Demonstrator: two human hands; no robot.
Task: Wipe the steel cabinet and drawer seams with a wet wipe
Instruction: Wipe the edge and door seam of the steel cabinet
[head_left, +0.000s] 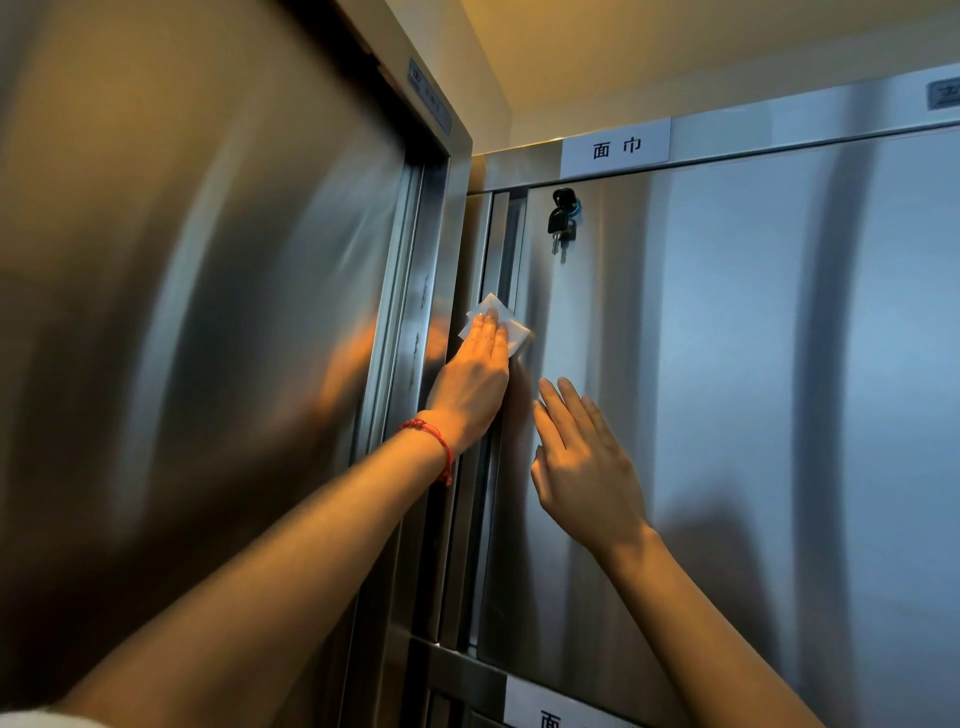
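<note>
Your left hand (475, 371) is flat with the fingers straight and close together, pressing the wet wipe (496, 322) against the vertical seam (493, 467) on the left edge of the steel cabinet door (727, 364). The white wipe pokes out above and to the right of your fingertips, folded into a small pad, about halfway between the keys and your right hand. There's a red string bracelet (434, 439) on that left wrist.

Your right hand (582, 467) is just to the right and a bit lower, fingers straight and slightly spread, holding nothing. Can't tell if the palm is actually touching the door or only hovering close.

Up above the wipe, a bunch of keys (562, 218) hangs from the lock near the door's top left corner. Over that sits a white label (615, 148) with 2 black characters. To the left is another steel cabinet (208, 312), set at an angle in the corner, reflecting your arm.
</note>
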